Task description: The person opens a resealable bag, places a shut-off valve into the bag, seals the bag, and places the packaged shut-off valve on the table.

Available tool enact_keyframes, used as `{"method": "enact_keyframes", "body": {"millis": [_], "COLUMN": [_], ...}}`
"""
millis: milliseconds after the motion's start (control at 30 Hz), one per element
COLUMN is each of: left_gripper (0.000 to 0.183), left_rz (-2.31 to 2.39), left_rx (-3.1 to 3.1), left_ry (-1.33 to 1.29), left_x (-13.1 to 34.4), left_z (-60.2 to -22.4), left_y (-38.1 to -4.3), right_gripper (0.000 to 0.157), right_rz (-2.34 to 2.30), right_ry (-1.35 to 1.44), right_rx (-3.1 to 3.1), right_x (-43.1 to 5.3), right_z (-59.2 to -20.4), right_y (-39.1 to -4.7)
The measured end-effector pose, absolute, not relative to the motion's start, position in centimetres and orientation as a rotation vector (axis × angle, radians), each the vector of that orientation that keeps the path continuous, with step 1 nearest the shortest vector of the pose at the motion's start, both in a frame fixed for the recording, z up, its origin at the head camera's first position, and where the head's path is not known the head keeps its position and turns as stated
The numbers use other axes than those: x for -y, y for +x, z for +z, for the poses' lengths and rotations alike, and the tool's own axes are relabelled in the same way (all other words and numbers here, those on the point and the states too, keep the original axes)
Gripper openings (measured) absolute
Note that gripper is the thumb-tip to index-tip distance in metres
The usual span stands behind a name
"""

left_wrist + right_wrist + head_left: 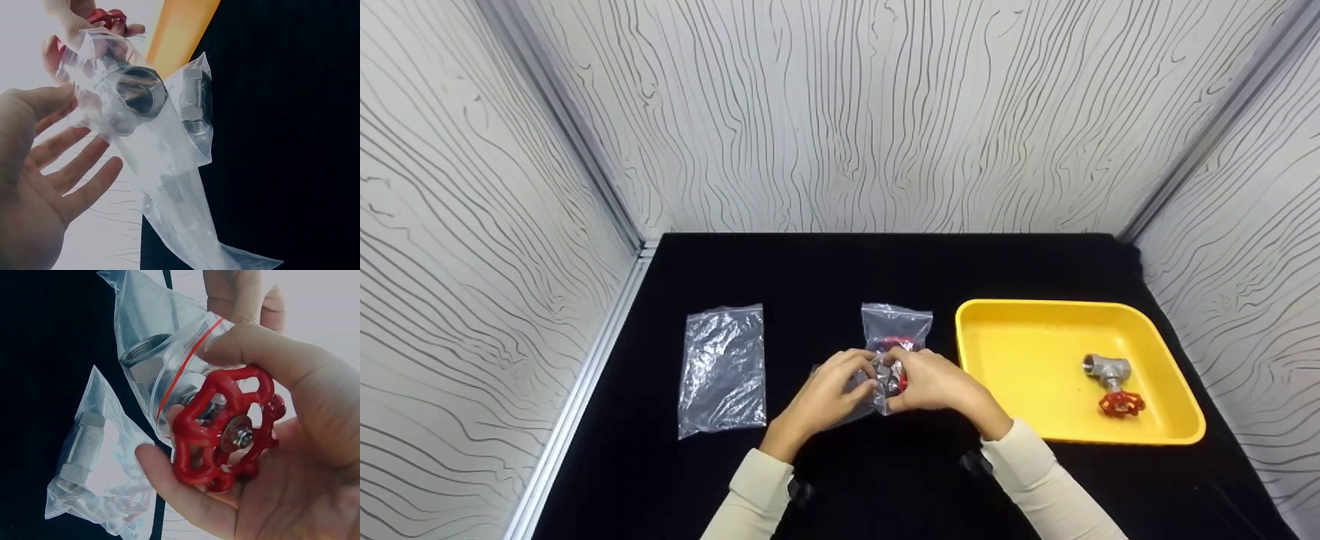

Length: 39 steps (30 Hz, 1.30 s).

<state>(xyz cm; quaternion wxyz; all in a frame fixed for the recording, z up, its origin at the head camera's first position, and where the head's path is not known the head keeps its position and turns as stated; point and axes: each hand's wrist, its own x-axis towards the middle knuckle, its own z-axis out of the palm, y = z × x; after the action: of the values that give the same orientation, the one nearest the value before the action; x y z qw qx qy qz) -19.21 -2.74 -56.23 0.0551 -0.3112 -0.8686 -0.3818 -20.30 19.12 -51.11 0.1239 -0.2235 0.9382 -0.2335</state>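
Note:
Near the middle of the black table, my right hand (934,382) grips a metal valve by its red handwheel (194,430). The handwheel sticks out past the red zip line of a clear zip bag (174,197). Inside that bag lies the valve's metal body (140,93), its round port facing the left wrist camera. My left hand (825,390) pinches the bag's mouth between thumb and index finger, its other fingers spread. Just beyond the hands lies a second clear bag (896,322) with another red-wheeled valve inside.
A yellow tray (1020,435) stands to the right, with a loose valve (1112,371) with a red handwheel lying in its right half. On the left, a flat clear zip bag (722,371) lies on the black cloth (810,274). Patterned white panels (840,112) enclose the table.

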Motion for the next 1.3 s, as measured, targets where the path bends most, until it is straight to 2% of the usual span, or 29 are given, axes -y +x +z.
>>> {"method": "enact_keyframes", "body": {"millis": [367,967,1300], "left_gripper": [0.01,0.009,0.006], "left_rz": [-1.153,-1.128,-1.116], "left_rx": [2.632,2.686,2.698], "left_ry": [-0.987,-0.997,-1.017], "left_x": [2.6,3.2,3.5], "left_z": [-56.3,-56.5,-56.6], "left_y": [-18.9,-18.4,-18.3], "right_gripper": [0.046,0.057,0.056], "right_rz": [-0.751,-0.785,-0.82], "right_ry": [-0.68,-0.78,-0.811], "right_rx": [-2.698,-2.688,-2.665], "right_x": [-18.9,-19.1,-19.0], "right_z": [-51.9,-52.7,-53.4], "right_y": [-20.5,-20.4,-20.3]}}
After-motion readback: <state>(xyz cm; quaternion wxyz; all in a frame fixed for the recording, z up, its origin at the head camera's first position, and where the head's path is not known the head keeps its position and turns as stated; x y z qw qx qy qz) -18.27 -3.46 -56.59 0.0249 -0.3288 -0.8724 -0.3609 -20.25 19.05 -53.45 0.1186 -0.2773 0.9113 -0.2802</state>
